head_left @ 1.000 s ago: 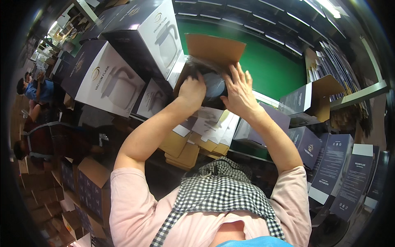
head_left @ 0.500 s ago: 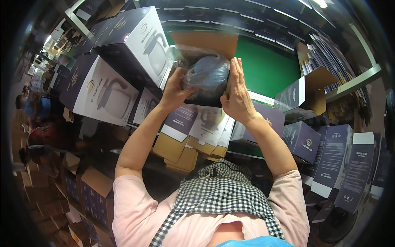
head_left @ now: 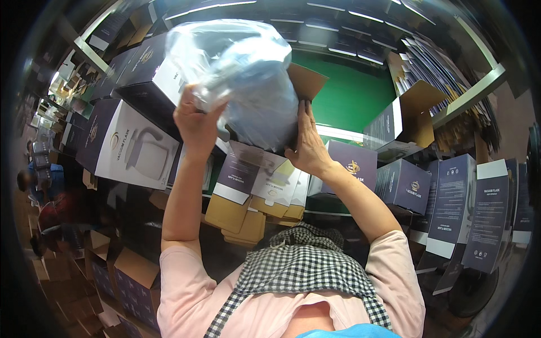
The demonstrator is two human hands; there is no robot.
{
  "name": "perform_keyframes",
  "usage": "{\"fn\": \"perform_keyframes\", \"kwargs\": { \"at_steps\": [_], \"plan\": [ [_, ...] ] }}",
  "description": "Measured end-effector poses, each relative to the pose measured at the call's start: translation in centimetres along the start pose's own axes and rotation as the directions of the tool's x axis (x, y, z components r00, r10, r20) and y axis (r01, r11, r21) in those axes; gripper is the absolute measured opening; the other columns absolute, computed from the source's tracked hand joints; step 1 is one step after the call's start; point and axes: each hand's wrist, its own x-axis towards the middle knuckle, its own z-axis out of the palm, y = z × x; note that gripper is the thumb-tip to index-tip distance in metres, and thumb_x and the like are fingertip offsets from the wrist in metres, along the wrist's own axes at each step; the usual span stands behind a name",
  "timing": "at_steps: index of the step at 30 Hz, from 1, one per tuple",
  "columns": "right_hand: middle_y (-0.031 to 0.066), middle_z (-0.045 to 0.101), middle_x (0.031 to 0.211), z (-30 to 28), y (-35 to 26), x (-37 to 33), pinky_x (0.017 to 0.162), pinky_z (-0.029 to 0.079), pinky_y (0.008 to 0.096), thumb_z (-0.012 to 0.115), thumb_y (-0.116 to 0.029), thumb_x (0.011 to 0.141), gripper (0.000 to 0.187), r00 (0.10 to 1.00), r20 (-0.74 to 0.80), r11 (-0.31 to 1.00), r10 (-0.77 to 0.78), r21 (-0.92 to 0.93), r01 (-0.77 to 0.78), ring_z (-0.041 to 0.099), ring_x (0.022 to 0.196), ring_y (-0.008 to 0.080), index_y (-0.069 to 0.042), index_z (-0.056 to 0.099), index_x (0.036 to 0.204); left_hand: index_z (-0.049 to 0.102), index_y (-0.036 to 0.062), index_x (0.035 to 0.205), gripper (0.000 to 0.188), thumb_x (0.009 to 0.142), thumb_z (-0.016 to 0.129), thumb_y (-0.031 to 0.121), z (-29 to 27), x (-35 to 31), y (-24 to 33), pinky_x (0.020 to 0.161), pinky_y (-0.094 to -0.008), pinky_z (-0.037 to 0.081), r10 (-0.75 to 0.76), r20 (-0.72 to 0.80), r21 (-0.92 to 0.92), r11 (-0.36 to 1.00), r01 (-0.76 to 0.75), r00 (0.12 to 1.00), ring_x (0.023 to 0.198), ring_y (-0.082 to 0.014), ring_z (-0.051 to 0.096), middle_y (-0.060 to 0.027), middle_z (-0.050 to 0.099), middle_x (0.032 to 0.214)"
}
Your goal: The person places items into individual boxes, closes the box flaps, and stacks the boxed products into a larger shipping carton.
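A clear plastic bag with a pale blue rounded thing inside bulges up from an upright carton, hiding most of it. The bag blurs what it wraps, so its exact kind is not plain. My left hand pinches the bag's near left side, thumb and fingers closed on the plastic. The carton's brown flap stands up behind the bag on the right. Against the carton's right side lies my right hand, its fingers stretched out and pressed together, the thumb apart at the near edge.
Printed flask boxes are stacked on the left. Flattened cartons hang over the near table edge. An open-topped box and several dark cartons stand on the right. A green surface lies behind, beside a metal rail.
The bag with the blue thing has risen from inside the carton and spread wider. My left hand has moved left with the plastic; my right hand has shifted slightly nearer and left along the carton.
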Motion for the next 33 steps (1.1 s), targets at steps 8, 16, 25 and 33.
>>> {"fn": "perform_keyframes", "kwargs": {
  "at_steps": [8, 16, 25, 33],
  "plan": [
    [0.0264, 0.017, 0.156, -4.8, -1.6, 2.4, 0.118, 0.016, 0.0548, 0.065, -0.066, 0.079, 0.108, 0.991, 0.106, 0.93, -0.088, 0.365, 0.044, 0.017, 0.146, 0.0408, -0.01, 0.012, 0.155, 0.068, 0.0013, 0.092, 0.018, 0.082, 0.077, 0.013, -2.0, 3.3, 13.4, 0.047, -0.0178, 0.039, -0.191, -0.128, -0.173, 0.971, 0.167, 0.973, 0.052, -0.004, 0.053, -0.0024, 0.065, 0.07],
    [0.0188, 0.042, 0.144, -6.6, -6.4, -3.9, 0.107, 0.038, 0.0474, 0.045, -0.068, 0.09, 0.088, 0.992, 0.072, 0.32, -0.101, 0.947, -0.036, 0.045, 0.131, 0.032, -0.009, 0.022, 0.152, 0.065, -0.0043, 0.096, 0.019, 0.09, 0.069, 0.013, -3.0, -3.0, 18.3, 0.059, -0.0237, 0.056, -0.013, 0.53, -0.508, 0.795, 0.33, 0.848, 0.065, -0.0129, 0.068, -0.0105, 0.069, 0.079],
    [0.0119, 0.045, 0.142, 7.4, 4.0, -27.3, 0.107, 0.041, 0.033, 0.036, -0.03, 0.106, 0.05, 0.991, 0.137, 0.212, -0.004, 0.968, -0.133, 0.048, 0.127, 0.0211, -0.002, 0.032, 0.146, 0.032, -0.012, 0.135, 0.047, 0.095, 0.054, 0.0, 5.9, -23.5, 14.9, 0.103, -0.0418, 0.049, -0.47, 0.754, -0.493, 0.056, 0.868, 0.458, 0.115, -0.0358, 0.059, -0.0301, 0.05, 0.129],
    [0.014, 0.045, 0.141, 5.4, -0.5, -40.3, 0.103, 0.046, 0.0337, 0.031, -0.025, 0.106, 0.046, 0.957, 0.217, 0.231, 0.191, 0.938, -0.258, 0.049, 0.127, 0.0234, -0.003, 0.033, 0.146, 0.004, 0.0087, 0.155, 0.103, 0.074, 0.06, -0.019, 3.5, -33.4, 15.7, 0.113, -0.0503, 0.034, -0.242, 0.898, -0.382, -0.01, 0.924, 0.369, 0.136, -0.0408, 0.04, -0.0297, 0.036, 0.144]
  ]
}}
